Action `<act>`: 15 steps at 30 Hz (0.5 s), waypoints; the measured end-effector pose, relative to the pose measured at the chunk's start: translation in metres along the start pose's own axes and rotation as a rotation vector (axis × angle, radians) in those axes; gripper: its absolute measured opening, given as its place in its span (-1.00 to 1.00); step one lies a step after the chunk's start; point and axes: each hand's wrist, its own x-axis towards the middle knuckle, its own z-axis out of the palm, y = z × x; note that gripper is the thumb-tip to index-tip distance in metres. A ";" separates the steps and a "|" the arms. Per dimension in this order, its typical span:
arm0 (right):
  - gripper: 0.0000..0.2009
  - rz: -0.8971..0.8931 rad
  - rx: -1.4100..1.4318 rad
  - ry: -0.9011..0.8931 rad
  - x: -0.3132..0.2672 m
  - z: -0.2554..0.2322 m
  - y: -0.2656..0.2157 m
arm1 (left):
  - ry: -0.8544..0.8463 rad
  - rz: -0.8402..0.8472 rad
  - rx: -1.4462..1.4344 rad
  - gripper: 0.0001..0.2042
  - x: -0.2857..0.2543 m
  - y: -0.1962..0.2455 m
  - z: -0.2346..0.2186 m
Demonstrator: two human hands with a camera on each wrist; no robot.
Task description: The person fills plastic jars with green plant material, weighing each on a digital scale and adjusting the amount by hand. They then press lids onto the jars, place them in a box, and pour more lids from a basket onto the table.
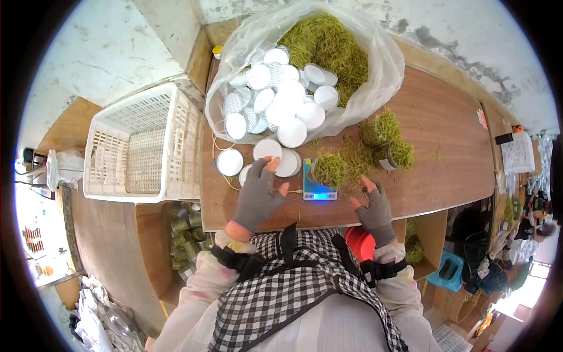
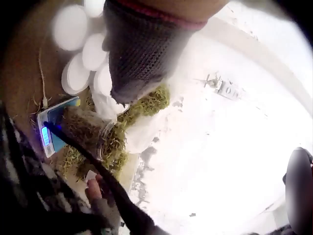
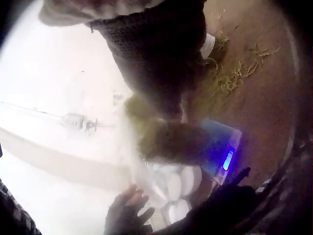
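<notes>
While the moss-filled jar (image 1: 328,171) stands upright on the scale (image 1: 320,196) by the near edge of the table (image 1: 434,182), the right hand (image 1: 376,212), loosely spread and empty, lies closer, just right; the left hand (image 1: 257,198), also spread, seems empty

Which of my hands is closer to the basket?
Left: your left hand is at the lids, between basket and scale; your right hand is farther away, past the scale.
</notes>
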 end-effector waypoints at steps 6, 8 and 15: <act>-0.31 -0.182 -0.102 0.091 0.011 0.005 -0.023 | -0.115 0.208 0.026 -0.38 0.024 0.021 0.003; -0.34 -0.192 -0.104 0.101 0.017 0.007 -0.035 | -0.138 0.267 0.039 -0.38 0.033 0.027 0.007; -0.60 -0.304 -0.344 0.071 0.039 0.028 -0.035 | -0.080 0.385 0.157 -0.62 0.038 0.025 0.055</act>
